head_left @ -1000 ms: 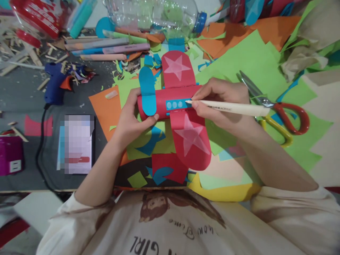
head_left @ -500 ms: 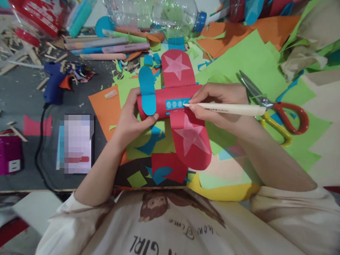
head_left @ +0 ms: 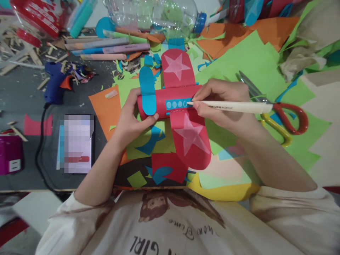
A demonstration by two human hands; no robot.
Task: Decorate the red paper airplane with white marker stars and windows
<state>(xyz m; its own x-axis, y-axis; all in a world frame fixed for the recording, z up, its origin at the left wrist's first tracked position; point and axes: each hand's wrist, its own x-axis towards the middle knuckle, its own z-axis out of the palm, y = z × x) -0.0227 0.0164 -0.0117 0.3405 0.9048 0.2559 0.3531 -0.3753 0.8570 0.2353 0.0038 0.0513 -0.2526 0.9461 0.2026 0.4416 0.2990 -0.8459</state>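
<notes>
A red paper airplane model [head_left: 170, 92] lies across the paper scraps, with pale stars on both wings and a blue rounded tail piece [head_left: 148, 90] at its left end. My left hand [head_left: 135, 118] is wrapped round that tail end, thumb on the near side. In my right hand [head_left: 221, 101] is a white marker pen [head_left: 239, 107], pinched between thumb and fingers. Its tip touches the blue strip [head_left: 175, 104] on the body, at an unfilled pale circle right of three filled ones. The strip's right end is partly hidden by my fingers.
Scissors [head_left: 276, 104] with red and yellow handles lie right of my right hand. A blue glue gun [head_left: 54, 83], its cord and a phone [head_left: 78, 143] are at left. Markers [head_left: 111, 47] and a clear plastic bottle [head_left: 154, 14] lie behind, among coloured paper [head_left: 239, 58].
My right hand and the marker have shifted slightly right along the blue strip. The fourth circle's outline has grown from a short arc to a fuller curve. My left hand stays put.
</notes>
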